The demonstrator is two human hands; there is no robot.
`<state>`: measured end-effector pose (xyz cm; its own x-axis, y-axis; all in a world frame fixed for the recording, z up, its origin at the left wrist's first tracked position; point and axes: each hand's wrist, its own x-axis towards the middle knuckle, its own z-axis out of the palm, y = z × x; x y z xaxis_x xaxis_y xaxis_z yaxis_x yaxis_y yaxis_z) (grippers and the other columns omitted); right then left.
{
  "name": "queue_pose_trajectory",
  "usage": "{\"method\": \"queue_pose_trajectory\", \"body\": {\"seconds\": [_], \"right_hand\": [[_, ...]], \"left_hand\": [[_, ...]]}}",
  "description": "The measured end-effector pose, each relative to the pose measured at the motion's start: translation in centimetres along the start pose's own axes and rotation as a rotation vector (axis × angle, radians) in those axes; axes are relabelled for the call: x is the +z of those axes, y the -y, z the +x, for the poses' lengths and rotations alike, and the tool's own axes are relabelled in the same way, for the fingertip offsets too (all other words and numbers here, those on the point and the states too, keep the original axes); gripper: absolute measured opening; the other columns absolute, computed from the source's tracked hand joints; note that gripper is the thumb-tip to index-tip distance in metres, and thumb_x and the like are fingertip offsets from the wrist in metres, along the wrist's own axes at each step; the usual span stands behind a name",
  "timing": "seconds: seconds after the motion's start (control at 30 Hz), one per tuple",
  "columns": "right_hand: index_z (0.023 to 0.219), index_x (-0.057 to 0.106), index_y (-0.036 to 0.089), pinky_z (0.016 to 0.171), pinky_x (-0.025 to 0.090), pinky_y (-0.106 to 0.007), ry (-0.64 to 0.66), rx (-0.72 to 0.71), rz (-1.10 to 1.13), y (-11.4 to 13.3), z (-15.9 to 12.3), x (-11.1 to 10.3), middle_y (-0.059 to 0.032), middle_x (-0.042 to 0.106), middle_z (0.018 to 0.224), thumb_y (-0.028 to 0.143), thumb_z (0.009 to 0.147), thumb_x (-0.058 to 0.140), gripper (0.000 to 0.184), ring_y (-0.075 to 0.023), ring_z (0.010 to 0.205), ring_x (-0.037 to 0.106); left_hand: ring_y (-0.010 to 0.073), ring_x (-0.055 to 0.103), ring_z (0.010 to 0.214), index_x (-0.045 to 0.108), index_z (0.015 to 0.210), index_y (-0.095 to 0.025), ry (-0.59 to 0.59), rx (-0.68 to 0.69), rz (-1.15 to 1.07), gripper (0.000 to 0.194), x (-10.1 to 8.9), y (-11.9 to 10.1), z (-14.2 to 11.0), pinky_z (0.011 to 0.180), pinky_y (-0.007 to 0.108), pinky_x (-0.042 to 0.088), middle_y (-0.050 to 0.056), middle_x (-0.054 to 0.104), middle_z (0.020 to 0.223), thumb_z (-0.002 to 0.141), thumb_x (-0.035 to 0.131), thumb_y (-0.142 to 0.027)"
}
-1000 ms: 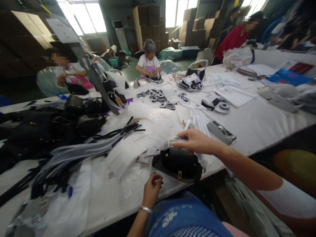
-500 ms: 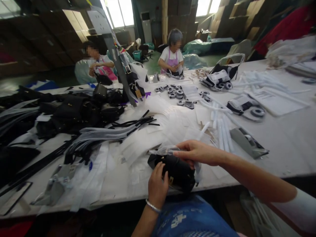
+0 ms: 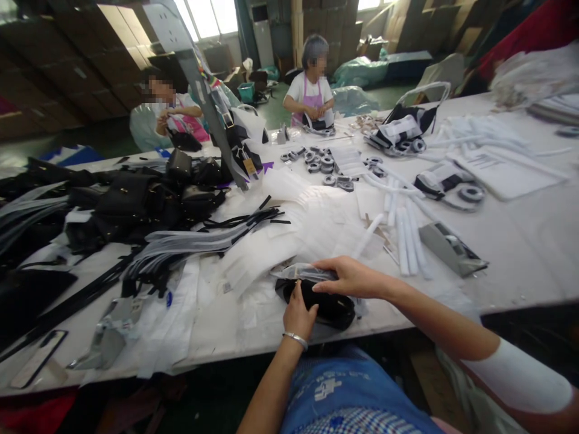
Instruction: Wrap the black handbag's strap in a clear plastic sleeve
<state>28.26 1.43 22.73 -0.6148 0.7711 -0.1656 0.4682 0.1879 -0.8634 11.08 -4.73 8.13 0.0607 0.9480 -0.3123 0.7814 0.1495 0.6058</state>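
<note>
A small black bag (image 3: 332, 308) lies at the table's near edge, with clear plastic (image 3: 304, 271) along its far side. My left hand (image 3: 299, 316) grips its left part; the index finger reaches up the front and the thumb is spread to the right. From the right, my right hand (image 3: 350, 278) holds the bag's upper side, thumb on the front and fingers over the plastic. The right fingertips are partly hidden. White foam-like sheets (image 3: 312, 226) are heaped just beyond the bag.
Black bags (image 3: 131, 196) and black straps (image 3: 194, 241) pile up on the left. Tape dispensers (image 3: 452, 250) stand on both sides, and a phone (image 3: 40, 360) lies near left. A slanted grey post (image 3: 210, 108) rises mid-table. Two people (image 3: 311, 90) sit across.
The black bag has rolled, so its gold clasp no longer shows. My left hand has shifted up and right, and my right hand has moved slightly left over the bag.
</note>
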Motion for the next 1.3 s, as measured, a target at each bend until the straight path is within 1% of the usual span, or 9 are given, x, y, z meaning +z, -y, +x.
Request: {"method": "queue_pose_trajectory", "body": {"seconds": [0.13, 0.23, 0.37, 0.5, 0.63, 0.7, 0.9, 1.1, 1.3], "right_hand": [[0.131, 0.051, 0.022, 0.089, 0.047, -0.034, -0.112, -0.014, -0.065, -0.6, -2.1, 0.4, -0.0049, 0.065, 0.119, 0.039, 0.077, 0.065, 0.058, -0.0251, 0.102, 0.061], [0.135, 0.046, 0.025, 0.092, 0.046, -0.035, -0.212, 0.065, -0.113, -1.1, -3.9, 1.0, -0.0034, 0.063, 0.123, 0.039, 0.079, 0.063, 0.061, -0.025, 0.104, 0.06], [0.132, 0.051, 0.023, 0.097, 0.044, -0.038, -0.353, 0.19, -0.193, -1.2, -5.7, 1.9, -0.0051, 0.062, 0.125, 0.038, 0.082, 0.059, 0.053, -0.0266, 0.111, 0.058], [0.128, 0.055, 0.023, 0.103, 0.041, -0.04, -0.443, 0.268, -0.214, -0.7, -6.4, 3.0, -0.0054, 0.062, 0.125, 0.041, 0.084, 0.057, 0.047, -0.0269, 0.116, 0.055], [0.124, 0.058, 0.024, 0.102, 0.043, -0.041, -0.535, 0.288, -0.243, -0.5, -6.3, 3.6, -0.0049, 0.064, 0.122, 0.041, 0.084, 0.057, 0.044, -0.027, 0.112, 0.058], [0.124, 0.057, 0.025, 0.101, 0.044, -0.04, -0.568, 0.294, -0.261, -0.5, -6.3, 3.6, -0.0045, 0.065, 0.121, 0.04, 0.084, 0.058, 0.044, -0.0263, 0.11, 0.06], [0.136, 0.045, 0.026, 0.099, 0.046, -0.04, -0.558, 0.382, -0.286, -1.0, -6.8, 3.7, -0.0053, 0.065, 0.12, 0.042, 0.083, 0.059, 0.057, -0.0269, 0.114, 0.058], [0.135, 0.046, 0.024, 0.102, 0.044, -0.04, -0.57, 0.439, -0.233, -2.3, -7.8, 4.9, -0.0062, 0.065, 0.121, 0.045, 0.082, 0.058, 0.058, -0.0274, 0.117, 0.056], [0.128, 0.053, 0.024, 0.103, 0.042, -0.042, -0.659, 0.457, -0.249, -2.7, -8.0, 5.7, -0.006, 0.065, 0.12, 0.043, 0.083, 0.057, 0.049, -0.0272, 0.114, 0.057]], "left_hand": [[0.0281, 0.054, 0.115, 0.032, 0.134, -0.008, 0.038, 0.025, 0.005, 0.072, -0.6, 0.4, 0.7, 0.096, 0.036, 0.043, 0.021, 0.054, 0.127, 0.073, 0.065, -0.026], [0.0267, 0.059, 0.104, 0.055, 0.11, -0.012, 0.028, 0.023, -0.025, 0.041, -1.4, 0.8, 1.4, 0.092, 0.037, 0.044, 0.015, 0.064, 0.106, 0.073, 0.065, -0.025], [0.0254, 0.063, 0.091, 0.064, 0.077, -0.015, 0.137, -0.101, -0.576, 0.015, -2.8, 1.1, 3.1, 0.088, 0.039, 0.046, 0.008, 0.067, 0.081, 0.068, 0.07, -0.025], [0.0185, 0.066, 0.079, 0.063, 0.083, -0.016, 0.257, -0.219, -0.981, 0.022, -3.1, 0.4, 4.5, 0.073, 0.033, 0.054, 0.006, 0.068, 0.08, 0.079, 0.06, -0.038], [0.0142, 0.066, 0.079, 0.062, 0.085, -0.015, 0.315, -0.338, -1.532, 0.017, -2.5, -0.8, 4.3, 0.074, 0.027, 0.055, 0.006, 0.069, 0.086, 0.075, 0.069, -0.026], [0.0142, 0.066, 0.08, 0.063, 0.084, -0.013, 0.315, -0.347, -1.623, 0.016, -2.4, -1.1, 4.1, 0.075, 0.026, 0.055, 0.007, 0.069, 0.086, 0.074, 0.07, -0.022], [0.0207, 0.062, 0.101, 0.064, 0.099, -0.015, 0.403, -0.148, -1.476, 0.028, -3.3, -0.8, 3.6, 0.088, 0.035, 0.054, 0.009, 0.066, 0.109, 0.074, 0.07, -0.023], [0.0218, 0.063, 0.101, 0.062, 0.104, -0.015, 0.324, -0.036, -1.085, 0.025, -2.9, 1.4, 2.7, 0.083, 0.035, 0.057, 0.009, 0.067, 0.109, 0.079, 0.06, -0.019], [0.0246, 0.054, 0.119, 0.049, 0.129, -0.017, 0.214, 0.13, -0.628, 0.051, -2.6, 4.2, 2.2, 0.097, 0.039, 0.05, 0.013, 0.053, 0.135, 0.078, 0.051, -0.011]]}}
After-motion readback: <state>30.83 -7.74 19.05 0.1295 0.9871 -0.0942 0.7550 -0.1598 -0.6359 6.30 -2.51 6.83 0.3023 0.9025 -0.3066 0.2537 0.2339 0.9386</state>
